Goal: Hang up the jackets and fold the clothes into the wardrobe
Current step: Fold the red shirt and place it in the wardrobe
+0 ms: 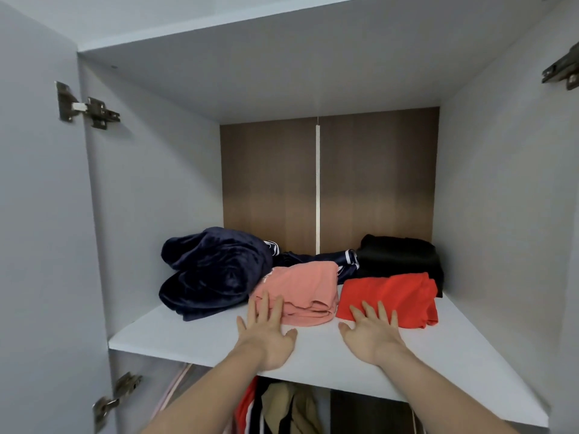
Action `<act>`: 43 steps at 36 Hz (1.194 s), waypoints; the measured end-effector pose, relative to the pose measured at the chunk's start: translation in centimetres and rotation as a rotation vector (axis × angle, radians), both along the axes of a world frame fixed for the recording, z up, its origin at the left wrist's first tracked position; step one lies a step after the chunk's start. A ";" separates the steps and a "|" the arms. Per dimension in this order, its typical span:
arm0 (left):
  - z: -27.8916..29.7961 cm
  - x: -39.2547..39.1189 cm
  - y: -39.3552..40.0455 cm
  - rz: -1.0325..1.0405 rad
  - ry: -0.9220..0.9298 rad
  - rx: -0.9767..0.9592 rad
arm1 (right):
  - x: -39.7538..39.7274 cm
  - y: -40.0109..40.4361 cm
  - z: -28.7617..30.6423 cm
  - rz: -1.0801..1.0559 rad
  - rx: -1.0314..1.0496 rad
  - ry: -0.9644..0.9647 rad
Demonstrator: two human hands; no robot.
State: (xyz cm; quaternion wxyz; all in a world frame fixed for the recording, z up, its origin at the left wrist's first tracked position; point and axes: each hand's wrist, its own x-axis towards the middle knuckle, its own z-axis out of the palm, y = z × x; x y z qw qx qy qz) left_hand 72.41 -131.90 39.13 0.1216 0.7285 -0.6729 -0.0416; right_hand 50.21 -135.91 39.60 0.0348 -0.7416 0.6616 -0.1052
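Head view: both hands reach onto a white wardrobe shelf (194, 335), palms down.
Left hand (268, 332): fingers straight and spread, gripping nothing; the fingertips lie on the near left edge of the pink garment (300, 291), while the palm rests on the bare shelf.
Right hand (371, 332): fingers straight and slightly spread, gripping nothing; the fingertips lie on the near edge of the red garment (391, 297), and the palm is over the bare shelf.
Pink garment: folded into a flat bundle near the middle of the shelf, its folded edge toward the front.
Red garment: folded, just to the right of the pink one, with a narrow strip of shelf between them.
Navy garment (213, 270): a bulky, velvety dark blue heap at the left of the shelf, touching the pink garment's left side; a part with white stripes (347, 261) runs behind the pink one toward the right.
Black garment (398, 255): a folded stack at the right rear of the shelf, directly behind the red garment and touching it.
Back panel (269, 177): brown wood grain with a pale vertical strip down the centre.
Doors: the left door (37, 214) stands open, with metal hinges (87, 109) on its inner side; another hinge (560, 72) shows at upper right.
Below the shelf: hanging clothes (282, 408) in red, black and tan show in the lower compartment.
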 end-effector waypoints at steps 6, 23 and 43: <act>-0.3 0.9 5.0 -0.093 -0.034 0.081 | 0.3 3.8 -0.1 0.040 0.117 -0.043; -6.7 13.0 35.4 0.059 0.154 -0.014 | 9.6 26.4 -1.7 0.541 0.180 -0.555; -12.2 8.6 80.4 1.099 0.248 -0.324 | 30.3 56.0 -9.7 1.654 0.714 -0.458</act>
